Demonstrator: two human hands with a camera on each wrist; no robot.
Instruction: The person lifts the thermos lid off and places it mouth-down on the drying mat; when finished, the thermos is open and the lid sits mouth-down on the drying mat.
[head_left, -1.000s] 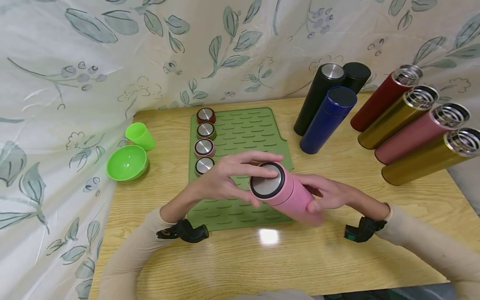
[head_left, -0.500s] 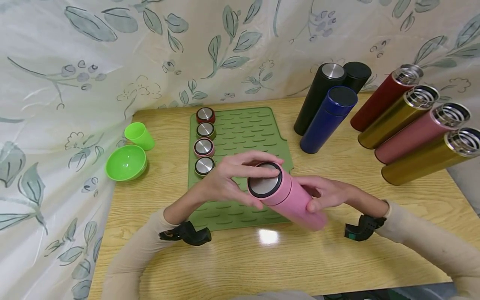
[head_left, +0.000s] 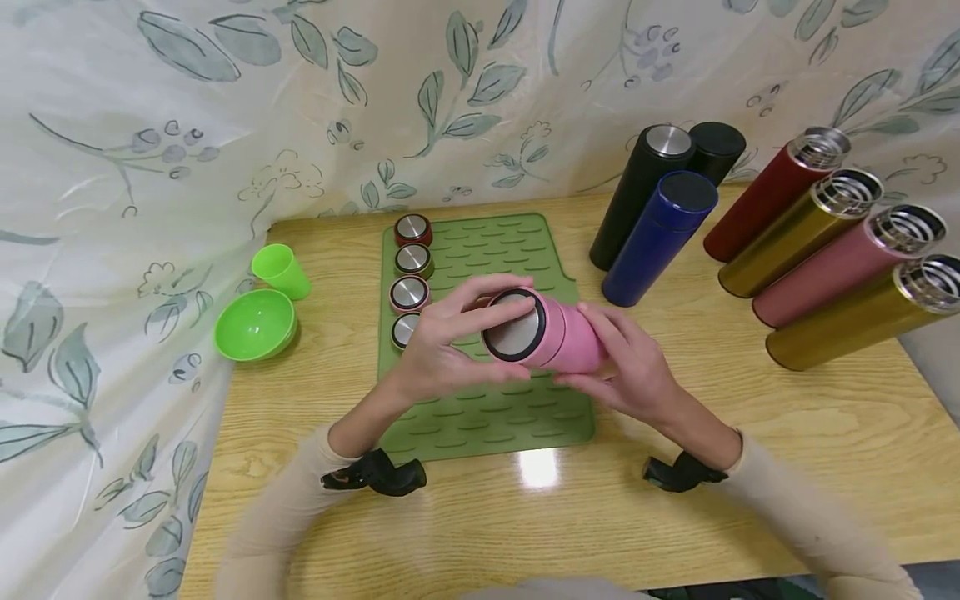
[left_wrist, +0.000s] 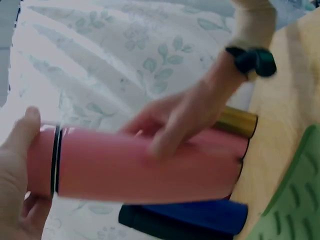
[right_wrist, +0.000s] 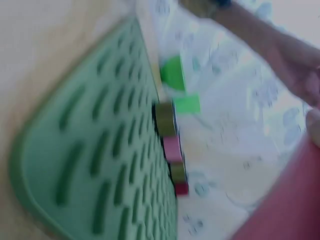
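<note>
A pink thermos bottle (head_left: 573,337) is held tilted above the green mat (head_left: 487,433), its lid towards the left. My left hand (head_left: 442,346) grips the lid (head_left: 553,329), its index finger lying over the steel top. Farther down, my right hand (head_left: 637,367) holds the bottle's body with thumb and fingers. In the left wrist view, a dark line rings the pink bottle (left_wrist: 125,165) where lid meets body. On the mat's left edge stand a red lid (head_left: 412,229), a gold lid (head_left: 413,260), a pink lid (head_left: 409,294) and another gold lid (right_wrist: 165,120).
Lidless bottles stand at the right: a red one (head_left: 776,196), a dull pink one (head_left: 840,271) and two gold ones (head_left: 840,325). A blue bottle (head_left: 656,242) and two black ones (head_left: 637,192) stand behind the mat's right side. A green bowl (head_left: 255,325) and cup (head_left: 281,271) sit left.
The pink bottle has moved up and slightly left and swung closer to level. My right hand has shifted up and turned around its body; my left hand stays on the lid.
</note>
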